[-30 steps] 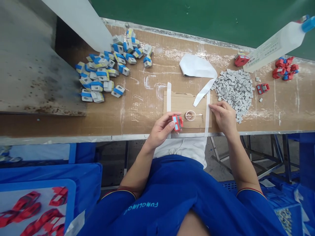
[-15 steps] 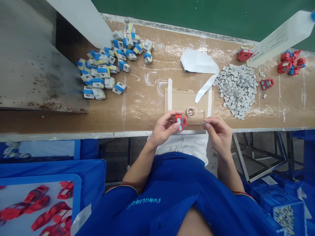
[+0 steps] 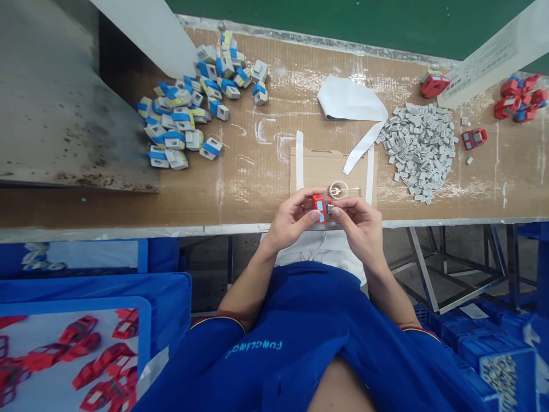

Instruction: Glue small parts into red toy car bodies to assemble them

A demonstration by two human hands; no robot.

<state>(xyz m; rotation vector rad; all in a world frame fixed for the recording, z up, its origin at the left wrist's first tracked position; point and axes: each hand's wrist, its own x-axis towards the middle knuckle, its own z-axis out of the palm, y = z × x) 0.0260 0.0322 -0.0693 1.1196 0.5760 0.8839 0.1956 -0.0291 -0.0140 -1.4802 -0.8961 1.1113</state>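
Observation:
My left hand [image 3: 290, 220] pinches a small red toy car [image 3: 320, 206] with blue windows just above the bench's front edge. My right hand [image 3: 359, 222] presses a small grey piece [image 3: 330, 211] against the car's right side with thumb and forefinger. Both hands meet over a taped-down cardboard pad [image 3: 317, 169]. A small clear dish with a stick in it [image 3: 338, 189] sits on that pad, right behind the car.
A heap of grey pieces [image 3: 418, 150] lies at right, blue-and-white parts [image 3: 195, 109] at left, a white cloth [image 3: 349, 103] behind the pad. Red cars [image 3: 518, 97] and a white bottle [image 3: 493, 54] stand far right. A blue tray of red shells [image 3: 64, 355] is at lower left.
My right hand left the grey heap, came back toward me with a grey piece, and now meets the car. The left hand has kept hold of the car throughout.

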